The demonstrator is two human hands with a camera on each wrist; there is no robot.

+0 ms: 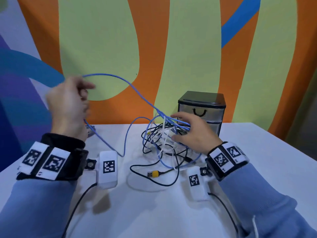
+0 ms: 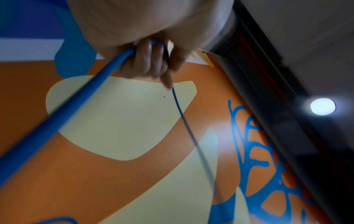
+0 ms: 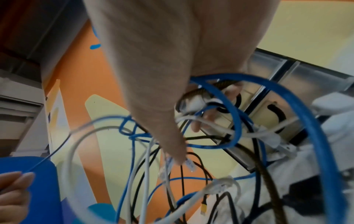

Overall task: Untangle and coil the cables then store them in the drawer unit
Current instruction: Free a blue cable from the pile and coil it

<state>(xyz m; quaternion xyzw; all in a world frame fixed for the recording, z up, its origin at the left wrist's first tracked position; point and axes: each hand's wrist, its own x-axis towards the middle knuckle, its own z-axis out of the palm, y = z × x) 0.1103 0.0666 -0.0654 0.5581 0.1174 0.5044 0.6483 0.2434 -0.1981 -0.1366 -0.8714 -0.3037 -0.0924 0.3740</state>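
The left hand (image 1: 68,107) has its grip curled round the blue cable (image 1: 120,79), lifted high. The right hand (image 1: 193,133), fingers spread, rests in the cable tangle (image 1: 163,143) on the white desk (image 1: 154,212), beside the drawer unit (image 1: 202,109). An orange and green wall (image 1: 171,40) stands behind.

white table (image 1: 257,152) | on it: tangled cables (image 1: 164,143) (blue, black, white) | drawer unit (image 1: 202,110)

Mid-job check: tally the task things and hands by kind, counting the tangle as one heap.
Drawer unit: 1
Cable tangle: 1 (blue, black and white strands; single cables not countable)
Hands: 2, left hand gripping the blue cable, right hand in the tangle
Total: 4
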